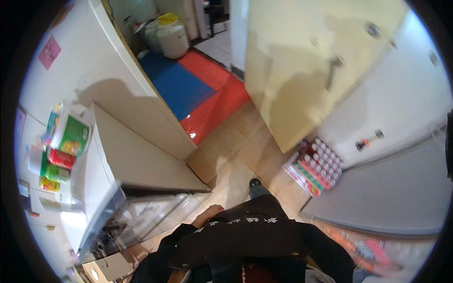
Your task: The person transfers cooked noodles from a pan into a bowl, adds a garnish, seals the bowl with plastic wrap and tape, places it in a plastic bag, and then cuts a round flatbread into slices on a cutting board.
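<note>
My left hand (209, 213) hangs at the front of my dark apron (244, 233), which bears white writing. Its fingers are partly hidden and blurred, and I see nothing held in it. My right hand is out of view; only the dark right sleeve (324, 244) shows. Ahead of me a cream door (300, 70) with a lever handle (332, 72) stands swung wide. One shoe (254, 183) of mine is on the tiled floor (226, 177).
Left stands a glass-fronted cabinet (148, 215); a green-and-white tub (74, 136) and a red can (62, 158) sit on a white top. Right of the door are packs of bottles (320, 162). Red-and-blue matting (184, 85) and white drums (173, 39) lie beyond the doorway.
</note>
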Available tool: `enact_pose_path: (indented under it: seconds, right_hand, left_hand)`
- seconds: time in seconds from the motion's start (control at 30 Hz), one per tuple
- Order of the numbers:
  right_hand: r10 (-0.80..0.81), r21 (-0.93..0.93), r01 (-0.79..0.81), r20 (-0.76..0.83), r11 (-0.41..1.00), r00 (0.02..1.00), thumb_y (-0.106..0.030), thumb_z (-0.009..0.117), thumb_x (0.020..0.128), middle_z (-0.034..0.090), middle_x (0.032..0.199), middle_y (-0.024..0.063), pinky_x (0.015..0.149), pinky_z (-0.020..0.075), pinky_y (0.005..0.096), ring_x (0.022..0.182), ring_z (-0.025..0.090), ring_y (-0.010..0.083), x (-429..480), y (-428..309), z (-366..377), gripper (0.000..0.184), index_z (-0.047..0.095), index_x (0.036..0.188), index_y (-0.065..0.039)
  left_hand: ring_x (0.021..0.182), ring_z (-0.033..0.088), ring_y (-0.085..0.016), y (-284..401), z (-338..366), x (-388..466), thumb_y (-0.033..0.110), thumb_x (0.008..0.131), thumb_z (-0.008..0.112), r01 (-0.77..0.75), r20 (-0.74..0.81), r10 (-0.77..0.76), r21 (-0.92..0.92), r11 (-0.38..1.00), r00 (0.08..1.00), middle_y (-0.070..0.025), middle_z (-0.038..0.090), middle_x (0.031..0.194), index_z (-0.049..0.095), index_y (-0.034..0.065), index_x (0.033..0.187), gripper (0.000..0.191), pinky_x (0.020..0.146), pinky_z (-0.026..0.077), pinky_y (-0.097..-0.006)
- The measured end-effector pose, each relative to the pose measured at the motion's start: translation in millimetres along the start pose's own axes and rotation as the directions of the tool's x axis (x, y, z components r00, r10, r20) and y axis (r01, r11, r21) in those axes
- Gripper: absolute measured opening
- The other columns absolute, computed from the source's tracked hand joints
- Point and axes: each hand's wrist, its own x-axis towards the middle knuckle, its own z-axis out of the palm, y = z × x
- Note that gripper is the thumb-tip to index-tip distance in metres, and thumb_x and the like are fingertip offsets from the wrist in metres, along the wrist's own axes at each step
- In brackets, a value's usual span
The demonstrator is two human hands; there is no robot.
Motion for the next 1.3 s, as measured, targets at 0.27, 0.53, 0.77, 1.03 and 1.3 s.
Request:
enact_pose_path:
  seconds: [0.27,0.53,0.77,1.03,1.3]
  right_hand:
    - [-0.82,-0.807,0.486,0.004,0.336,0.573,-0.021,0.049,0.09,0.067,0.089,0.0233,0.074,0.0516,0.0485,0.079,0.064,0.0397,240.4,-532.5,-192.5,0.03,0.068,0.083,0.001]
    - [-0.678,-0.433,0.86,0.549,0.269,0.488,-0.02,0.057,0.084,0.065,0.101,0.0173,0.077,0.0492,0.0471,0.089,0.061,0.0333,214.8,-832.9,-7.4,0.024,0.064,0.099,-0.002]
    - [-0.097,-0.09,0.994,0.992,-0.054,0.085,-0.022,0.063,0.079,0.061,0.113,0.0182,0.082,0.0472,0.0508,0.099,0.059,0.0365,130.6,-863.9,93.6,0.038,0.061,0.113,-0.004]
    - [0.112,-0.038,0.999,0.993,0.016,0.036,-0.024,0.062,0.084,0.06,0.119,0.0182,0.087,0.0469,0.0477,0.102,0.06,0.0345,138.2,-1092.7,79.7,0.043,0.056,0.121,-0.004]
    - [0.019,0.1,0.985,0.994,0.14,-0.104,-0.026,0.06,0.089,0.058,0.124,0.0182,0.092,0.0466,0.0446,0.104,0.061,0.0326,93.5,-1376.9,19.7,0.048,0.05,0.13,-0.004]
  left_hand:
    - [0.076,0.067,-0.026,135.8,-171.9,66.8,0.029,0.093,0.058,0.293,-0.556,-0.536,-0.469,0.833,0.636,-0.0105,0.071,0.091,0.065,0.004,0.109,0.031,0.07,0.054,-0.0367]
    - [0.129,0.041,-0.038,213.8,-422.2,232.2,0.03,0.088,0.063,0.36,-0.907,-0.221,-0.085,0.929,0.358,-0.0159,0.052,0.134,0.056,0.0096,0.127,0.045,0.109,0.026,-0.0558]
    - [0.123,0.043,-0.036,315.3,-595.1,333.7,0.029,0.09,0.061,-0.134,-0.527,-0.037,-0.282,0.95,0.849,-0.0169,0.046,0.133,0.055,0.0098,0.131,0.046,0.103,0.03,-0.0549]
    - [0.107,0.045,-0.029,316.4,-747.2,391.4,0.026,0.092,0.058,0.135,-0.272,-0.411,-0.67,0.73,0.87,-0.0123,0.048,0.116,0.055,0.0073,0.128,0.041,0.091,0.033,-0.0463]
    - [0.09,0.046,-0.021,337.6,-937.2,416.0,0.024,0.095,0.055,0.064,-0.407,-0.553,-0.761,0.645,0.727,-0.0077,0.049,0.098,0.056,0.0048,0.126,0.036,0.078,0.036,-0.0378]
